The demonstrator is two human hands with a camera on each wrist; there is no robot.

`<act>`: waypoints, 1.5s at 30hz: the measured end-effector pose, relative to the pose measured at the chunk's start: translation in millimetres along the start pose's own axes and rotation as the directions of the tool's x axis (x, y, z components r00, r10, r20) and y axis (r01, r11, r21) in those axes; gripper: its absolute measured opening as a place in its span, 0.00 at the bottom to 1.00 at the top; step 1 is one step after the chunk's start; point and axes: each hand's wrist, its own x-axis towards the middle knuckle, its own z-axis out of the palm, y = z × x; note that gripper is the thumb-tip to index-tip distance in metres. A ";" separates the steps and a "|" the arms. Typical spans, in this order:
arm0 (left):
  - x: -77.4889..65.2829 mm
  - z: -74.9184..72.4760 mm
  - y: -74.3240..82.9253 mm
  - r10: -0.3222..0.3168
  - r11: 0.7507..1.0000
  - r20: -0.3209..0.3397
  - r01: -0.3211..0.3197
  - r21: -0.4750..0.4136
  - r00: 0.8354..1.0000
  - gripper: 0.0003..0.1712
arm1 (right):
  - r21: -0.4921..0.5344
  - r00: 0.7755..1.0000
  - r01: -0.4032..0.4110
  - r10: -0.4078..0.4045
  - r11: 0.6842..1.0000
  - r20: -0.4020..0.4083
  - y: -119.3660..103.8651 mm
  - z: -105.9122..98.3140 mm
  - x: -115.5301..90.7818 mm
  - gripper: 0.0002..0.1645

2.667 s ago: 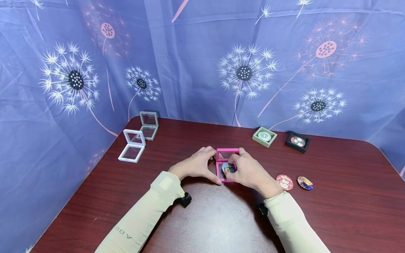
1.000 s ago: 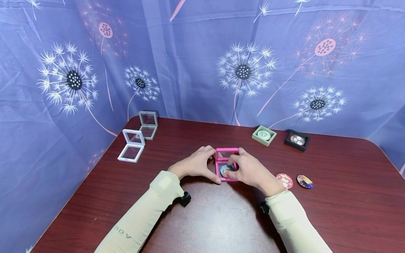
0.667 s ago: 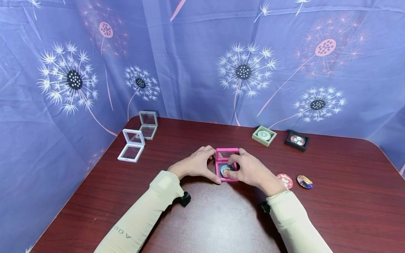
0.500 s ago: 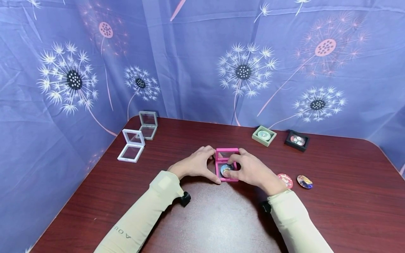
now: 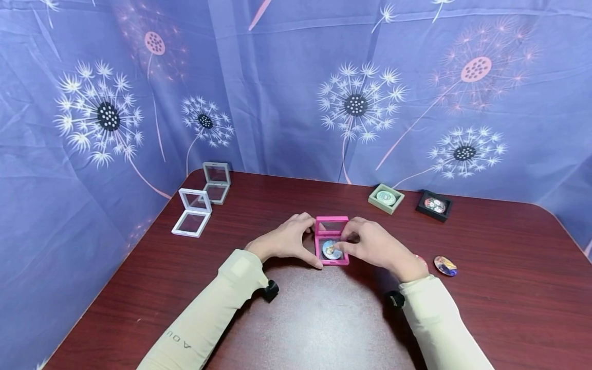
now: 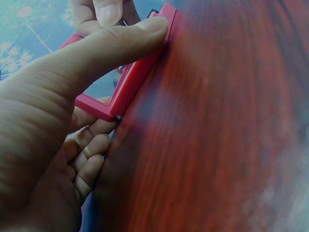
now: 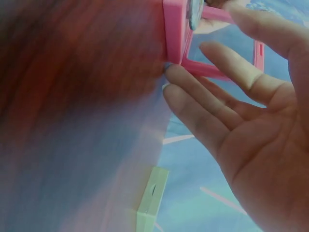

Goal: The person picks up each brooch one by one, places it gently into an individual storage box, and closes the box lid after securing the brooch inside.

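Observation:
A pink hinged display case (image 5: 332, 219) stands unfolded in the middle of the table, its lid tilted up at the back. Inside its lower half lies a round button badge (image 5: 330, 250) with a light blue picture. My left hand (image 5: 288, 240) holds the case from the left, thumb along the front edge and fingers at the back corner. In the left wrist view that thumb (image 6: 120, 43) presses on the pink rim. My right hand (image 5: 376, 244) is at the case's right side, fingers loosely spread, thumb and index tip over the badge but not pinching it.
Unfolded white (image 5: 190, 224) and grey (image 5: 217, 183) display cases stand at the left. Green (image 5: 372, 202) and black (image 5: 433, 215) cases holding badges lie at the back right. A multicoloured badge (image 5: 446, 265) lies right; a red badge (image 5: 422, 260) is mostly hidden by my right wrist.
My right hand has let go of the badge and drawn back a little to the right, uncovering it in the case. The left hand and the case have stayed put.

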 end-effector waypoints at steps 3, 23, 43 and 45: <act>0.2 0.5 -1.2 -0.003 1.000 0.002 0.003 -0.001 1.000 0.43 | 0.011 1.000 -0.011 0.011 1.000 -0.026 1.5 -1.2 0.0 0.07; -0.6 -0.7 0.8 -0.016 1.000 0.001 0.016 0.012 1.000 0.46 | 0.159 0.987 -0.136 0.147 0.978 -0.063 6.6 -6.7 -1.4 0.12; 0.9 0.0 -1.1 -0.006 1.000 0.004 0.006 0.011 1.000 0.46 | 0.430 0.938 -0.322 0.344 0.843 0.028 2.1 -4.1 3.3 0.33; 1.2 0.0 -1.3 -0.003 1.000 0.005 0.003 0.011 1.000 0.45 | 0.448 0.933 -0.333 0.358 0.830 0.031 2.1 -3.5 3.7 0.34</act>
